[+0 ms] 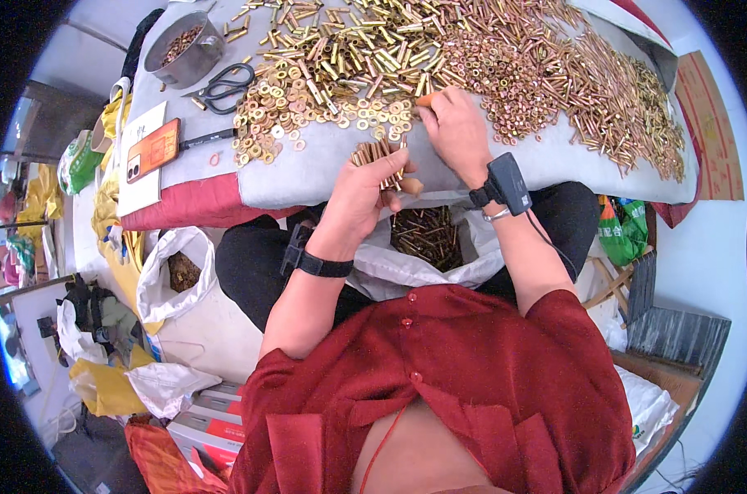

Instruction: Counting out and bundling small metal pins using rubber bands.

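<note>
- Grasping a bundle of slim coppery metal pieces (373, 151), the left hand (365, 188) is curled around them over the near edge of the grey-covered tabletop (307, 177).
- The right hand (457, 132) bends its fingers down just where the washers meet the tubes, an orange covering (426, 100) at a fingertip; whether it pinches anything, I cannot tell.
- Brassy washers (273, 107) spread to the left of the right hand; gold tubes (344, 53) heap beyond them.
- Small coppery nuts (509, 103) lie to its right, with long metal pins (595, 86) farther right.
- Below the hands, an open white sack (484, 244) holds more metal pieces (425, 237).
- Farther left lie black-handled scissors (228, 86), an orange phone (153, 151) and a metal pot (199, 70).
</note>
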The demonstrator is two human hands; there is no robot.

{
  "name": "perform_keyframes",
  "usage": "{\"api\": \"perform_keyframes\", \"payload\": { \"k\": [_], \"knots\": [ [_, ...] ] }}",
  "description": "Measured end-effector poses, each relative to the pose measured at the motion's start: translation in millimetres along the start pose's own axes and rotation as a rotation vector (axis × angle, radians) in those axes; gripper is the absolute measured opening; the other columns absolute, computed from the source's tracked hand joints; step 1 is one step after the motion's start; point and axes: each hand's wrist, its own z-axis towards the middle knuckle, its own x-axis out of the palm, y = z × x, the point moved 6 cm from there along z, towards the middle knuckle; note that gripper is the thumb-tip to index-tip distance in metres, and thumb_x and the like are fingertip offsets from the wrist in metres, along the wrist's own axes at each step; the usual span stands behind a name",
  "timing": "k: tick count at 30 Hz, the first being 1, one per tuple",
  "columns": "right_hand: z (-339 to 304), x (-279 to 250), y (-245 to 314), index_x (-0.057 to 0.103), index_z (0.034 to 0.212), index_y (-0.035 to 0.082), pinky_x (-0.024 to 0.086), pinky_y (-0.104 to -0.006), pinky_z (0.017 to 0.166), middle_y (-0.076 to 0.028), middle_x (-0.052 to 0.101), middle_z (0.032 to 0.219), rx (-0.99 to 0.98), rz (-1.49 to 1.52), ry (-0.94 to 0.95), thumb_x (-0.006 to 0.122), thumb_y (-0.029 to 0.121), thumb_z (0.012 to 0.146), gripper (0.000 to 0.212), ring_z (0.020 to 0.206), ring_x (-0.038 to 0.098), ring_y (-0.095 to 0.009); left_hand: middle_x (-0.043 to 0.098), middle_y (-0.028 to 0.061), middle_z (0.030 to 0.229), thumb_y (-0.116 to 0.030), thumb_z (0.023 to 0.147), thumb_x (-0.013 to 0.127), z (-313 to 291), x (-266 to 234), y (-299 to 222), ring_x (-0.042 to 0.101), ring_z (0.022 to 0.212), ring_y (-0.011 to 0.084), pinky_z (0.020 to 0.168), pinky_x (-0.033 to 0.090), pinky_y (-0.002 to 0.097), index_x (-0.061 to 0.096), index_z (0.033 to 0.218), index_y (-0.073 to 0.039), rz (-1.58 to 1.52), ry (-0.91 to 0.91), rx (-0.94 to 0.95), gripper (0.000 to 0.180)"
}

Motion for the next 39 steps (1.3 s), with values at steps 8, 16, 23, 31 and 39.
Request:
{"api": "perform_keyframes", "payload": {
  "k": [8, 16, 23, 31, 39],
  "knots": [
    [-17.6, -16.7, 5.0, 0.060, 0.083, 0.002, 0.047, -0.0326, 0.062, -0.012, 0.062, 0.079, 0.304, 0.545, -0.009, 0.064, 0.012, 0.080, 0.012, 0.070, 0.060, -0.023, 0.063, 0.0089, 0.082, -0.017, 0.084, 0.064, 0.9, -3.6, 0.0, 0.064, 0.062, 0.0159, 0.037, 0.043, 0.0224, 0.057, 0.098, -0.002, 0.189, -0.093, 0.059, 0.021],
    [-50.0, -31.7, 28.4, 0.060, 0.093, 0.003, 0.050, -0.0315, 0.060, -0.013, 0.065, 0.080, 0.336, 0.681, 0.002, 0.063, 0.012, 0.082, 0.015, 0.069, 0.065, -0.023, 0.064, 0.0067, 0.076, -0.019, 0.085, 0.063, -5.3, 16.2, 0.2, 0.061, 0.057, 0.0119, 0.036, 0.039, 0.0195, 0.060, 0.093, -0.003, 0.255, 0.049, 0.040, 0.018],
    [-68.6, -40.9, 20.7, 0.061, 0.094, 0.002, 0.051, -0.0306, 0.063, -0.013, 0.066, 0.083, 0.480, 0.868, -0.096, 0.064, 0.008, 0.080, 0.015, 0.072, 0.066, -0.024, 0.062, 0.0047, 0.072, -0.019, 0.085, 0.062, -2.7, 30.5, 7.4, 0.059, 0.053, 0.0106, 0.033, 0.035, 0.0193, 0.060, 0.095, -0.004, 0.117, 0.156, -0.023, 0.018],
    [-67.2, -71.7, 36.5, 0.061, 0.094, 0.003, 0.051, -0.0351, 0.064, -0.013, 0.064, 0.087, -0.025, 0.394, -0.205, 0.065, 0.005, 0.077, 0.018, 0.076, 0.062, -0.030, 0.063, 0.0049, 0.079, -0.018, 0.085, 0.064, 2.4, 29.4, 12.9, 0.063, 0.059, 0.0130, 0.036, 0.040, 0.0196, 0.059, 0.098, -0.003, 0.165, 0.235, -0.070, 0.020],
    [-61.0, -66.6, -31.0, 0.060, 0.091, 0.003, 0.046, -0.0403, 0.071, -0.016, 0.059, 0.082, 0.290, -0.142, -0.074, 0.065, 0.013, 0.080, 0.016, 0.082, 0.056, -0.033, 0.063, 0.0081, 0.080, -0.016, 0.083, 0.066, -1.0, 12.5, 2.5, 0.063, 0.060, 0.0148, 0.036, 0.041, 0.0202, 0.058, 0.097, 0.000, 0.203, -0.036, 0.118, 0.023]
  ]
}}
